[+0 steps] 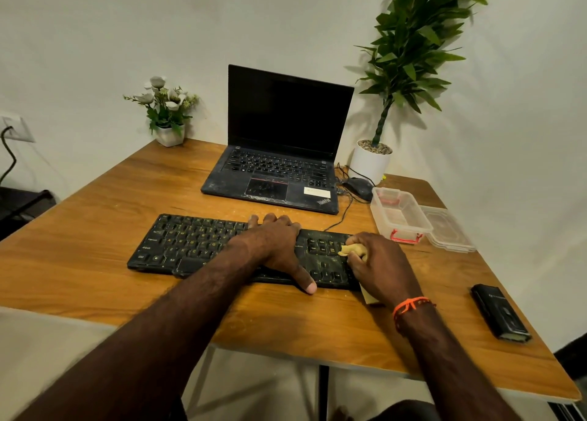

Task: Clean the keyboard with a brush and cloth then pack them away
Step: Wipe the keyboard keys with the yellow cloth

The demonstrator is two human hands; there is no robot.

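Observation:
A dusty black keyboard (pixel 190 245) lies across the middle of the wooden table (pixel 95 217). My left hand (pixel 276 245) rests flat on its middle, fingers straight, thumb over the front edge. My right hand (pixel 378 268) is over the keyboard's right end and grips a bunched yellow cloth (pixel 352 249), pressed on the keys there. A corner of the cloth shows below the wrist. No brush is in sight.
An open black laptop (pixel 279 166) stands behind the keyboard, with a mouse (pixel 359 187) and cable beside it. A clear plastic box (pixel 400 214) and its lid (pixel 448 228) sit at the right. A black case (pixel 498 312) lies near the right edge. Two potted plants stand at the back.

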